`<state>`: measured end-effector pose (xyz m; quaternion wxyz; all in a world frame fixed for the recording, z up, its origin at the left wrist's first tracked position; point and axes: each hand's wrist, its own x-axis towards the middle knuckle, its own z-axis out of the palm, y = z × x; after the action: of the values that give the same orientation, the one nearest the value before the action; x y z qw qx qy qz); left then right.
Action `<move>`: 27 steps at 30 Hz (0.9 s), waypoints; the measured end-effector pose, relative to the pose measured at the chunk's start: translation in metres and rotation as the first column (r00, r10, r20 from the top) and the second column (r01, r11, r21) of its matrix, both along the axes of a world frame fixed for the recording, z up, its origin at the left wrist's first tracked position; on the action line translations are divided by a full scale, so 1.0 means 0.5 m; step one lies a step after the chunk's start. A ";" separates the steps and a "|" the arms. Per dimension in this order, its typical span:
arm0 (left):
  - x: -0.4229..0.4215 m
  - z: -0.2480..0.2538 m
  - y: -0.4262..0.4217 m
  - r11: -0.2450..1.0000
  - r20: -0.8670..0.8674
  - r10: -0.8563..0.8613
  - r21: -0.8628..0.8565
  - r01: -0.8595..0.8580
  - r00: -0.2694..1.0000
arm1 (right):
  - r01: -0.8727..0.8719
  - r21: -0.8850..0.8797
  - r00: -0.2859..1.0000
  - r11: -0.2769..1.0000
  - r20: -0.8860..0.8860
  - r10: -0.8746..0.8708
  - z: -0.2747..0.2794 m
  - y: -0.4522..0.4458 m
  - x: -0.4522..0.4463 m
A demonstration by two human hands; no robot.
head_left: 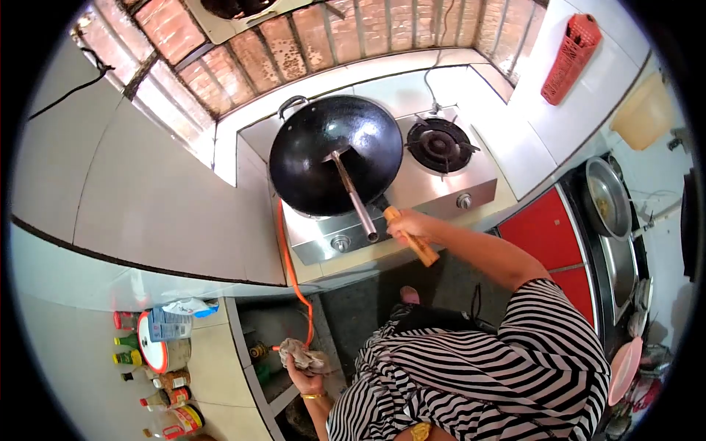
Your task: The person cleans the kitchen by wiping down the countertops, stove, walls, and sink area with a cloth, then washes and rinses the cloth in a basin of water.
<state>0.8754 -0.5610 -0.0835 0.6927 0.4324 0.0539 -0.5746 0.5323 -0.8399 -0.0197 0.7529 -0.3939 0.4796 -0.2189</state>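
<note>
A black wok sits on the left burner of the steel gas stove. Inside it rests a spatula, its metal handle leaning out over the near rim. My right hand is wrapped round the wok's wooden handle, beside the end of the spatula. Down at the lower left, my left hand grips a crumpled, stained cloth, close to the orange gas hose and a brass valve.
The right burner holds no pan. Bottles and jars stand on the left counter around a white pot. A red rack hangs on the right wall. Beyond red cabinets sits a metal basin.
</note>
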 end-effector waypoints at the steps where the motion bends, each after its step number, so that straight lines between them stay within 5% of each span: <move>1: -0.002 -0.001 -0.004 1.000 -0.013 -0.014 -0.009 0.014 1.000 | 0.058 0.001 0.998 0.998 -0.016 -0.058 -0.001 0.004 -0.024; 5: -0.008 -0.003 -0.017 0.998 -0.009 0.007 0.060 -0.007 1.000 | 0.137 0.011 0.988 0.990 0.064 -0.138 0.056 0.033 -0.129; 12: 0.025 -0.059 -0.018 0.988 -0.010 -0.043 0.145 0.044 0.999 | 0.285 -0.020 0.938 0.958 -0.197 -0.283 0.073 0.086 -0.306; 16: -0.020 -0.020 -0.063 0.974 0.091 -0.024 0.228 0.002 0.996 | 0.240 -0.079 0.953 0.967 -0.170 -0.251 0.041 0.070 -0.403; 21: -0.085 0.010 -0.147 0.993 -0.076 -0.025 0.112 0.033 0.997 | 0.198 0.010 0.971 0.980 -0.139 -0.195 0.026 0.020 -0.473; 27: -0.147 -0.005 -0.247 0.976 0.028 -0.130 0.179 0.123 0.991 | 0.072 0.046 0.994 0.996 -0.086 -0.068 0.003 -0.031 -0.559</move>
<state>0.8021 -0.6844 -0.0859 0.6148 0.5058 0.0635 -0.6018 0.2528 -0.8553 -0.0182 0.7334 -0.3673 0.5295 -0.2165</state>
